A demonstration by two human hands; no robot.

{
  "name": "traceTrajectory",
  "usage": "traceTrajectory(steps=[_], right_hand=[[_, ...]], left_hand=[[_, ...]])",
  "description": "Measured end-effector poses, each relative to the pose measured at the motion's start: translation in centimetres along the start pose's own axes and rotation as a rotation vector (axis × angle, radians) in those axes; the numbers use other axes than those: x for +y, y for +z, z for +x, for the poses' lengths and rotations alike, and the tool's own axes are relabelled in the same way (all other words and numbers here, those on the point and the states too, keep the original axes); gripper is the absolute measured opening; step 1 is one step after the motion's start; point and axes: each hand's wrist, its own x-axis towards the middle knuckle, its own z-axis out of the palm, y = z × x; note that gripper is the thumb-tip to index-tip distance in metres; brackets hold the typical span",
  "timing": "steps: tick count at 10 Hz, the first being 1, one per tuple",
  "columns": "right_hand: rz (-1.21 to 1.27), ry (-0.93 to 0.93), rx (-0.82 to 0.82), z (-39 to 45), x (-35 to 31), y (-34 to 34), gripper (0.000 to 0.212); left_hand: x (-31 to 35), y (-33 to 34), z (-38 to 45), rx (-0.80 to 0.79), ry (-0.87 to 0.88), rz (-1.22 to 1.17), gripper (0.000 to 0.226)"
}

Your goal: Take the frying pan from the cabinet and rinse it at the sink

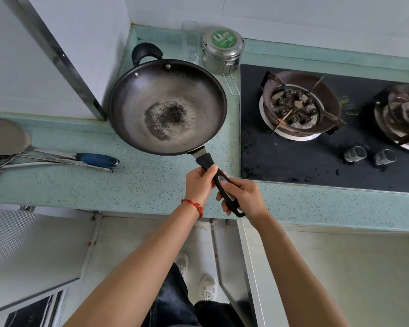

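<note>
A dark round frying pan [167, 106] with a worn, speckled middle is over the green speckled counter [80, 182], mouth up. It has a small black loop handle at the far side and a long black handle [219, 182] pointing toward me. My left hand [200, 185] grips the long handle near the pan, a red cord bracelet on its wrist. My right hand [242, 197] grips the same handle nearer its end. No sink or cabinet interior shows.
A black gas hob [293, 159] with two burners lies right of the pan. A steel lidded container [222, 53] and a clear glass [190, 41] stand behind it. Ladles and a blue-handled utensil [97, 159] lie at left. Open cabinet doors [243, 267] hang below the counter.
</note>
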Motion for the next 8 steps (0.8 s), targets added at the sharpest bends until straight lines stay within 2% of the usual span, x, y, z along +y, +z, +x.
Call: traceTrajectory(steps=[2,3,4,5,7,8], right_hand=[[-0.085,-0.020,0.052,0.0,-0.2,-0.5,0.013],[-0.224,-0.059,0.131,-0.2,-0.1,-0.5,0.012],[-0.448,-0.083,0.232,-0.7,0.3,-0.8,0.023],[-0.560,-0.108,0.302,-2.2,0.7,-1.7,0.036],[-0.697,-0.158,0.336,-7.1,1.8,-3.9,0.041],[-0.801,-0.194,0.332,-9.7,3.3,-4.6,0.041]], left_hand=[[-0.3,0.4,0.2,0.039,0.007,0.069,0.025],[-0.2,0.2,-0.3,0.037,0.019,0.170,0.030],[-0.2,-0.4,-1.0,0.023,0.065,0.338,0.041],[-0.4,-1.5,-2.4,0.029,0.203,0.599,0.046],[-1.9,-4.5,-7.3,-0.012,0.452,1.031,0.050],[-2.5,-5.7,-10.6,0.022,0.573,1.231,0.048]])
